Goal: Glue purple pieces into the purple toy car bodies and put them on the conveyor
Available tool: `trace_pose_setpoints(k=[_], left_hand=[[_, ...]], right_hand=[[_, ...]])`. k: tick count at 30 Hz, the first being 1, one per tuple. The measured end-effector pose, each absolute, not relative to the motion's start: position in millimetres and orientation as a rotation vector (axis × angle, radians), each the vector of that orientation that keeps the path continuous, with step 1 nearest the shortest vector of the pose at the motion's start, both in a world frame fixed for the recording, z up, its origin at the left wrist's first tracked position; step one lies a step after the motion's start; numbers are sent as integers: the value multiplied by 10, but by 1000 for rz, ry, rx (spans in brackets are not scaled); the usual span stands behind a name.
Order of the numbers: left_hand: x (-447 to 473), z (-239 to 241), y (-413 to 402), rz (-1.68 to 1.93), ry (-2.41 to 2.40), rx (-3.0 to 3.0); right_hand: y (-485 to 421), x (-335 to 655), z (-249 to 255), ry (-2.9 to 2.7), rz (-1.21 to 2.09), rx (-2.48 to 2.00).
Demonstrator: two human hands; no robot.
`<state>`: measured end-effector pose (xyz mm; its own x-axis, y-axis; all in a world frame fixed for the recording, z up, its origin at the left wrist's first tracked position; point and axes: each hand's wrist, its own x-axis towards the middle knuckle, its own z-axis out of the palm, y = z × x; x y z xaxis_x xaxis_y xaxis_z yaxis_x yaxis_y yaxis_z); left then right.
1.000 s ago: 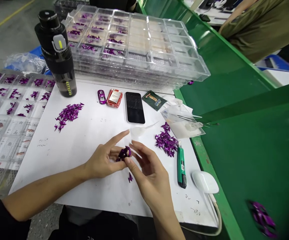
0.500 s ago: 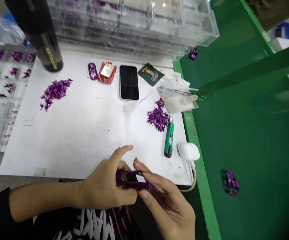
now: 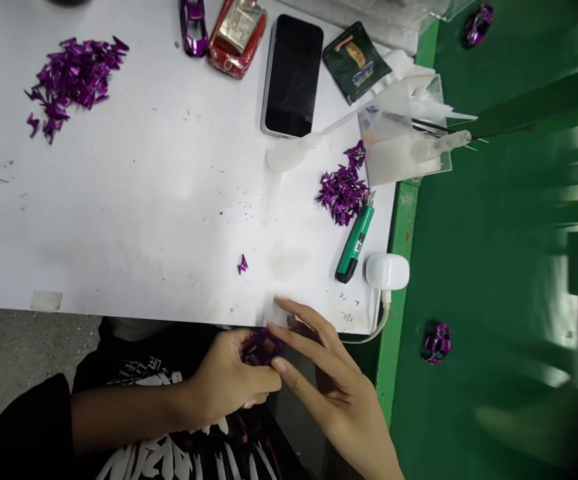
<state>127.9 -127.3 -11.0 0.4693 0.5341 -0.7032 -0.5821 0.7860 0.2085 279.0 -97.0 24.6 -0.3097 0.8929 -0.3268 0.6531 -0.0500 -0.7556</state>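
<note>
I am watching my left hand (image 3: 229, 380) gripping a glossy purple toy car shell (image 3: 262, 347) just past the near edge of a white work sheet (image 3: 119, 200). My right hand (image 3: 339, 393) is hovering open beside it; I cannot tell whether its fingertips are touching the shell.

Bright, even light, faint shadows, motion blur along the right edge
</note>
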Motion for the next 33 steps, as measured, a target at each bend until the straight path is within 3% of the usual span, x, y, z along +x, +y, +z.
trace_pose_setpoints(k=[11,33], left_hand=[[1242,-242,-1185,613,853,35],[1418,-163,-1162,743,815,-315]], right_hand=[[-624,2669,324,-1958,1529,-1826],[-290,2646,328,-2016,1815,-2022]])
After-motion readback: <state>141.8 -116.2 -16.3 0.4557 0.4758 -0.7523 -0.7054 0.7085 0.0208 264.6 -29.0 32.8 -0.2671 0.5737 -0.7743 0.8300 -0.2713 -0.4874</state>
